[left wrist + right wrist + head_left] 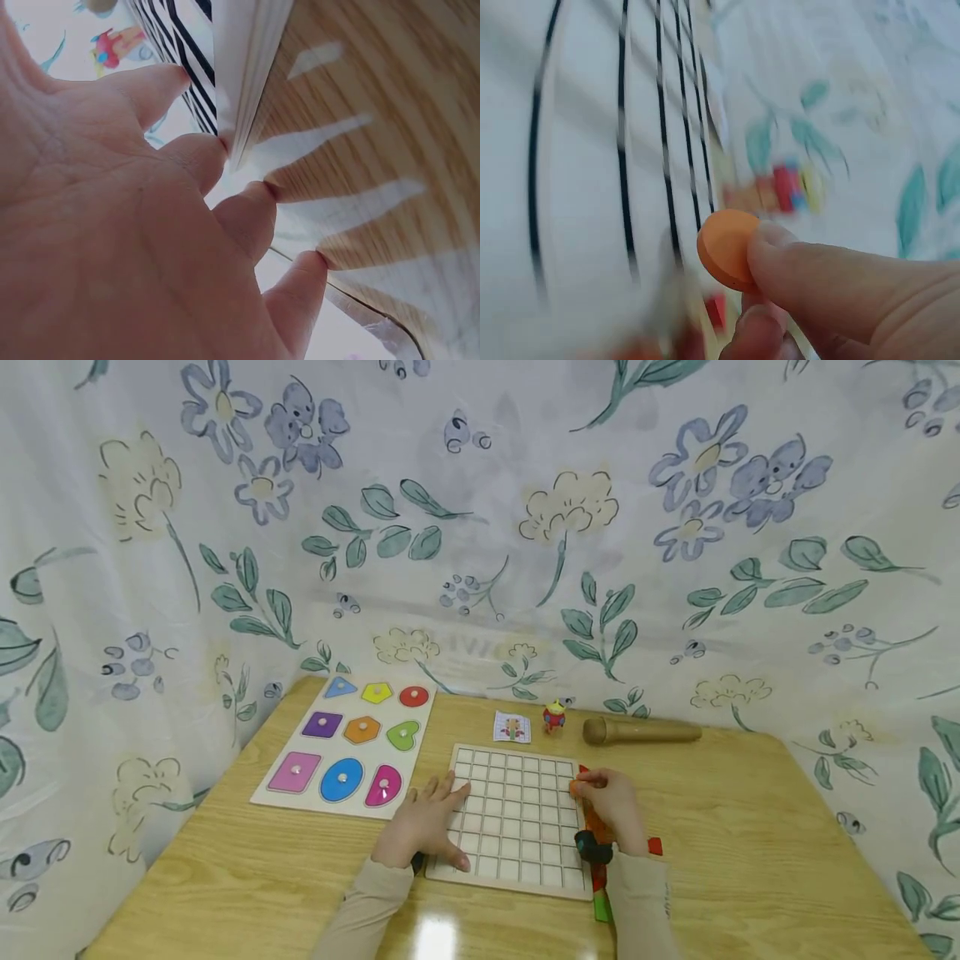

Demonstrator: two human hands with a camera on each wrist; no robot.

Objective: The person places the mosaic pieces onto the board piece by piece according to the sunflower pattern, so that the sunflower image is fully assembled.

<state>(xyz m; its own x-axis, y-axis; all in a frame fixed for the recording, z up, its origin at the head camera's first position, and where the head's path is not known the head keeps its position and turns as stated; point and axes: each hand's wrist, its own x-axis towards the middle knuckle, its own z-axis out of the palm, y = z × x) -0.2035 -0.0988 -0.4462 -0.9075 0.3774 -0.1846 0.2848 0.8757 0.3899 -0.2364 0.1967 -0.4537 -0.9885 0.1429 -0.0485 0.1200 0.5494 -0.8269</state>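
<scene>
A pale wooden board with a grid of squares [510, 827] lies in the middle of the table. My left hand [420, 820], fingers spread, rests at its left edge; the left wrist view shows some fingertips [304, 274] on the table wood beside the board. Above the board's right edge, my right hand [617, 802] pinches an orange round disc [726, 251] between thumb and fingers. Red and orange pieces [597, 827] lie along that edge, partly hidden by the right hand and wrist. A green piece [602, 907] shows near the board's lower right corner.
A shape puzzle board with knobbed pieces [312, 797] lies at the left. Behind the grid stand a small printed card [512, 727], a red and yellow toy figure [554, 717] and a wooden stick with a rounded head [641, 731]. A floral curtain [480, 568] surrounds the table.
</scene>
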